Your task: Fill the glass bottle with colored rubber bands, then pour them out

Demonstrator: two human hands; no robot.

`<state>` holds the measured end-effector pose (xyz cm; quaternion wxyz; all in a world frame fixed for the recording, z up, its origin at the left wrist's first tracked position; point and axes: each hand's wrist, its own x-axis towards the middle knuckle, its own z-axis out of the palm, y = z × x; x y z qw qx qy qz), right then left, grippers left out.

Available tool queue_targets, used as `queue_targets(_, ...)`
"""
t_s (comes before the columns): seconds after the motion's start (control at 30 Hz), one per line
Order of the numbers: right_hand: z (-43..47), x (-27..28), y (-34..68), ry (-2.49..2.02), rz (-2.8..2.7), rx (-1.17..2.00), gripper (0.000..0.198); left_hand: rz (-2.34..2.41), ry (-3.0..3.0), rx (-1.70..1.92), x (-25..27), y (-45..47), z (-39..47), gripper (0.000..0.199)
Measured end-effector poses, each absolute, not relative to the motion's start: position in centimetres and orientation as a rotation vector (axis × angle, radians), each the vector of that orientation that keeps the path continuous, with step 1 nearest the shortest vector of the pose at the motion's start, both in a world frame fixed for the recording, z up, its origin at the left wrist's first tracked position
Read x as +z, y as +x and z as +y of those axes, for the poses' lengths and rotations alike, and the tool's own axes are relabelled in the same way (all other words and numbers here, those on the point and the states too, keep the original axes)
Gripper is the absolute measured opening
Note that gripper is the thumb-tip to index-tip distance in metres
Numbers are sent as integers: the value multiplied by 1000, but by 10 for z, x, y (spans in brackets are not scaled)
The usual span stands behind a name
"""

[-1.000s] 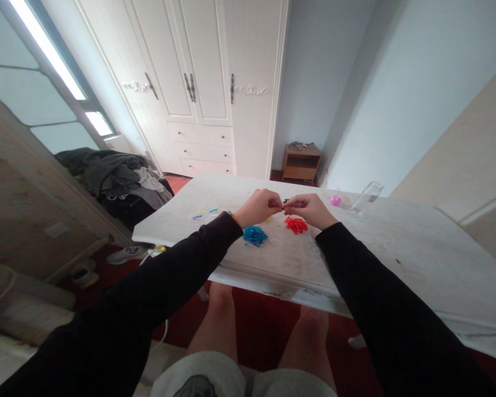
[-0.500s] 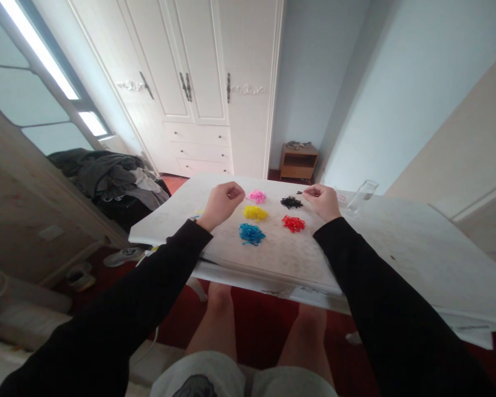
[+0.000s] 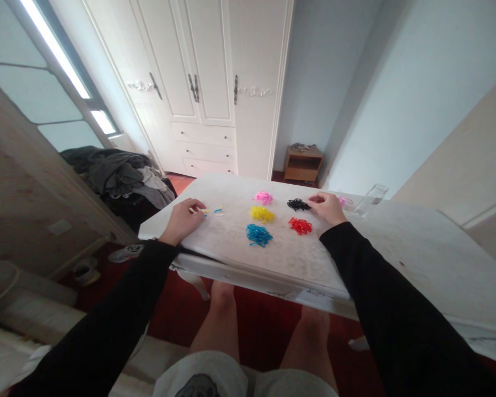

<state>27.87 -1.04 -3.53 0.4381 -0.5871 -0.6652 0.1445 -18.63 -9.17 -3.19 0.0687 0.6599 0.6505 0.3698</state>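
Observation:
Five small heaps of thin, strand-like pieces, seemingly rubber bands, lie on the white table: pink (image 3: 263, 197), yellow (image 3: 262, 214), blue (image 3: 259, 235), black (image 3: 298, 204) and red (image 3: 300, 226). My left hand (image 3: 185, 220) rests low at the table's left side, fingers curled and pinched beside a few loose yellow, blue and whitish pieces (image 3: 217, 210). Whatever sits between those fingertips is too small to make out. At the right edge of the black heap, my right hand (image 3: 327, 208) has its fingertips pressed together, touching the heap; what they pinch is hidden.
A clear glass jar (image 3: 372, 199) lies tilted at the back right, with a pink item (image 3: 345, 202) beside it behind my right hand. The white table (image 3: 400, 242) extends to the right. Dark clothes (image 3: 119, 171) are piled at left; a wardrobe (image 3: 210, 71) stands beyond.
My left hand has moved left and nearer, away from the pink heap, uncovering the loose pieces. My right hand has lowered to the black heap; earlier it pinched a black piece above it.

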Motion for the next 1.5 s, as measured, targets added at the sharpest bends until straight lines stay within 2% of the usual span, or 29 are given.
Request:
queue_targets(0.3, -8, -37, 280, -1497, -1653, 321, 15, 2075, 2014, 971, -35, -192, -98, 16)
queue_targets(0.77, -13, -31, 273, -1518, -1663, 322, 8, 1914, 2063, 1049, -37, -191, -102, 25)
queue_targets(1.07, -12, -33, 274, -1519, -1719, 332, 10, 1851, 2051, 1125, -41, -192, -101, 27)
queue_targets(1.5, -8, -37, 276, -1501, -1785, 335, 12, 1880, 2139, 1046, -43, -190, -103, 30)
